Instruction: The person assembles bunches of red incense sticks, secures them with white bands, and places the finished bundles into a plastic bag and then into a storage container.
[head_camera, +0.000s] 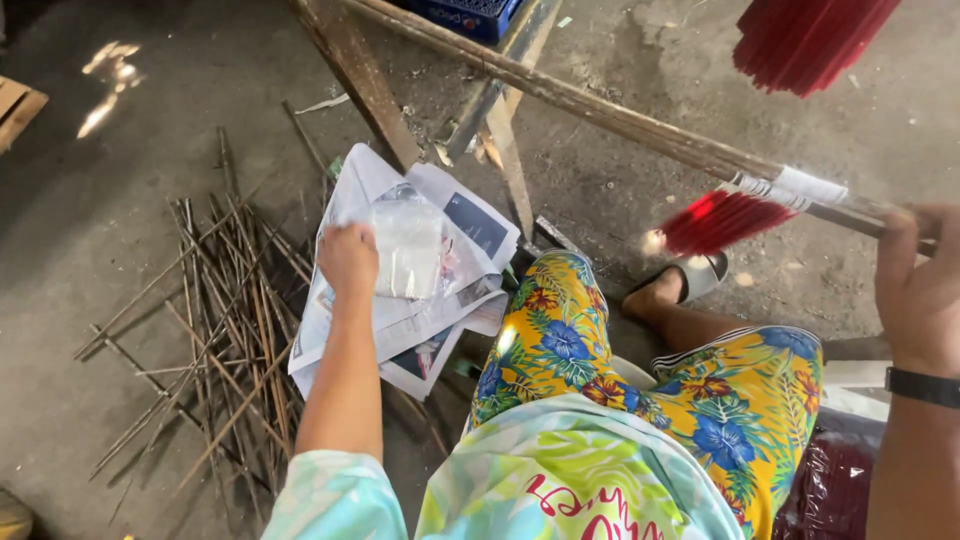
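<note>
Left hand (347, 258) clutches a crinkly clear plastic bag (406, 245) over newspaper (440, 310); right hand (918, 285) grips a rough wooden stick (600, 110) (fingertips cut off).

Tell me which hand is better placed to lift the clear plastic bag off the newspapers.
Left. The left hand already rests on the newspapers, touching the clear plastic bag. The right hand is far off to the side, gripping the stick with its red bristles.

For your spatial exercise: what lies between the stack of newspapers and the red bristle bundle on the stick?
In the head view, a slanted wooden slat and bare concrete floor separate the newspapers from the red bundle.
</note>
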